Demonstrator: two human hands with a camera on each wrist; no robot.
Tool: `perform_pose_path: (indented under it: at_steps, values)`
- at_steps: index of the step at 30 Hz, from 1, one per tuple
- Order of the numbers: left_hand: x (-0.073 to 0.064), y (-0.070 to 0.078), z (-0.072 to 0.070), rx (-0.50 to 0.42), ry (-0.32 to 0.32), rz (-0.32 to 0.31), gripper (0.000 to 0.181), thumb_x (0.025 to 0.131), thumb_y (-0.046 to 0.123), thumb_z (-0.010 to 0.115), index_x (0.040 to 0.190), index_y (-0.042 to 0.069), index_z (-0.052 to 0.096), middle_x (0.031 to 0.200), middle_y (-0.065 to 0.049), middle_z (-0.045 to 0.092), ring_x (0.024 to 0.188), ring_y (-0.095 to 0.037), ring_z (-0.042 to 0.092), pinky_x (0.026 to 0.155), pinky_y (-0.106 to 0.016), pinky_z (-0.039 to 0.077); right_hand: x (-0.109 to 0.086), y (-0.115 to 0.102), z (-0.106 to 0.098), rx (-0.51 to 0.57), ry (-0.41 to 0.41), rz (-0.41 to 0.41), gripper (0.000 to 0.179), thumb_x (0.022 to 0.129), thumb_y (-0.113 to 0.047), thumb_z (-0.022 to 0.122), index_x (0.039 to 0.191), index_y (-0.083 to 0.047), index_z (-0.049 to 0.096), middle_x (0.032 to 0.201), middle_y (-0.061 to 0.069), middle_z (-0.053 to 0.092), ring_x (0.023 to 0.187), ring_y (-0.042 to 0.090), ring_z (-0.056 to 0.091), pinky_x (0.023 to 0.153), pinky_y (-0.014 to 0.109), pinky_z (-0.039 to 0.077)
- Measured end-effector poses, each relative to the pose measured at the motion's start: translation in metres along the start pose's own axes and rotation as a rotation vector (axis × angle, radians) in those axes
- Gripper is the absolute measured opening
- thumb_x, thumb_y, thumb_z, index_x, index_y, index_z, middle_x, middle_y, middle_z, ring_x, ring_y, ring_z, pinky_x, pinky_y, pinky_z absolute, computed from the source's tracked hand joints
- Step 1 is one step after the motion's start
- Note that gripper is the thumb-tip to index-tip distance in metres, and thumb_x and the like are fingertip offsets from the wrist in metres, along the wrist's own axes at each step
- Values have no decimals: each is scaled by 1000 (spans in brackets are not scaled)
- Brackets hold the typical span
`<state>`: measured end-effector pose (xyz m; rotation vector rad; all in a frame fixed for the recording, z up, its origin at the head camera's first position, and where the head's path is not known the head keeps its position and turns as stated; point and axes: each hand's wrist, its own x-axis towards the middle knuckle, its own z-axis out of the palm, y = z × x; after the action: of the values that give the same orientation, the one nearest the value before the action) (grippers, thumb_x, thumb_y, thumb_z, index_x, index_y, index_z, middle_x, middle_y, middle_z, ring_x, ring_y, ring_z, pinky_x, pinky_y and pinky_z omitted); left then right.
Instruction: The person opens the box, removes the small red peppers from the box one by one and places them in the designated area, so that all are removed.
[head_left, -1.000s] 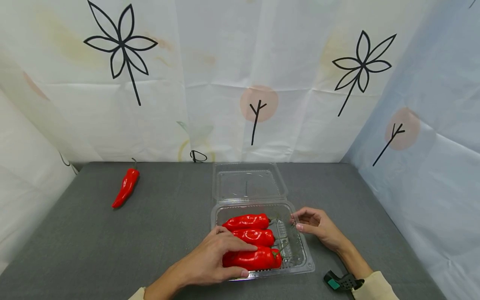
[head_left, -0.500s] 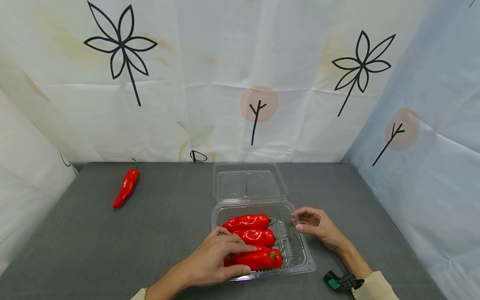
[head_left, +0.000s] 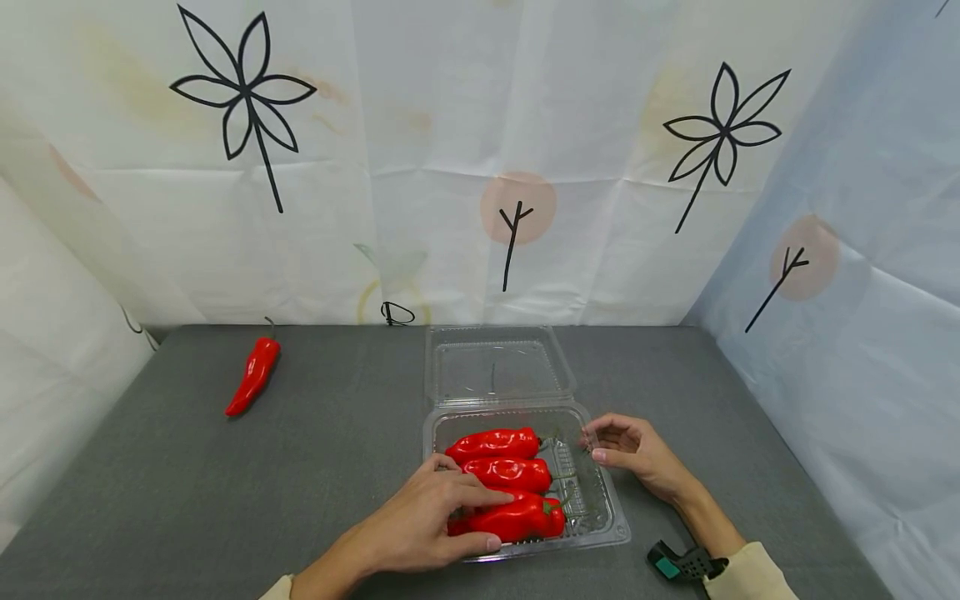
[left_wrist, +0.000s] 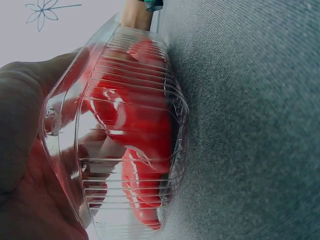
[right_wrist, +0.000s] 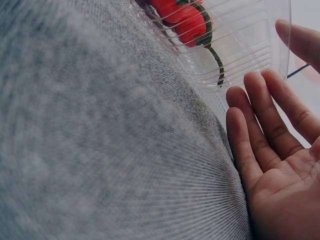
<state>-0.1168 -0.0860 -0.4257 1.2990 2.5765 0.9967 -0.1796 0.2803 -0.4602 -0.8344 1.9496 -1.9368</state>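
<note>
A clear plastic clamshell container (head_left: 611, 504) lies open in the head view, its lid (head_left: 498, 367) folded back. Three long red peppers lie in it side by side: a far pepper (head_left: 495, 444), a middle pepper (head_left: 517, 475) and a near pepper (head_left: 528, 518). My left hand (head_left: 431, 521) reaches over the front left rim and holds the near pepper between thumb and fingers, covering its left end. Through the ribbed wall, the left wrist view shows red peppers (left_wrist: 140, 125). At the container's right side is my right hand (right_wrist: 280, 140), fingers loosely bent, fingertips against or close to the wall.
Another red pepper (head_left: 253, 377) lies at the back left of the grey table (head_left: 300, 467). White printed sheets (head_left: 435, 150) stand behind and at both sides. A black device with a green patch (head_left: 678, 562) is strapped at the right wrist.
The near pepper has shifted very slightly right under my left hand, mostly in the first half second. My right hand and the container have stayed almost still.
</note>
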Motion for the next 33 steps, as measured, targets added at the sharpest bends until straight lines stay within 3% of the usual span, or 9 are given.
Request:
perform_pose_path:
  at_steps: [9,16,21,28,33]
  values:
    - [0,0,-2,-52,-5,7,44,93,46,71,133,29,68,104,24,68,97,5,59,101,-47,37,0,-1,1,8,1,8,26,96,9,57,122,14,57,115,14,70,109,22,68,84,31,57]
    - [-1,2,-5,-152,-8,-35,41,92,43,73,131,33,69,109,23,66,100,3,57,99,-46,36,0,0,0,6,-1,10,26,97,8,57,122,15,56,116,14,70,110,21,68,85,31,57]
    - [-2,0,-3,-169,33,-18,37,94,41,72,130,32,70,113,22,66,108,-1,56,100,-47,36,0,1,0,2,-1,17,26,97,7,57,123,14,57,117,13,70,110,20,68,86,31,57]
    - [-3,-1,-5,-318,65,-135,39,92,38,74,131,33,70,119,18,64,119,-15,48,97,-46,45,1,2,0,24,-6,0,25,96,9,58,119,17,54,116,15,69,109,22,68,86,31,57]
    - [-3,0,-8,-360,54,-183,40,92,37,74,131,33,69,120,16,64,121,-21,45,94,-45,49,1,2,0,33,-6,1,19,95,10,59,113,13,57,113,15,70,107,22,69,84,30,57]
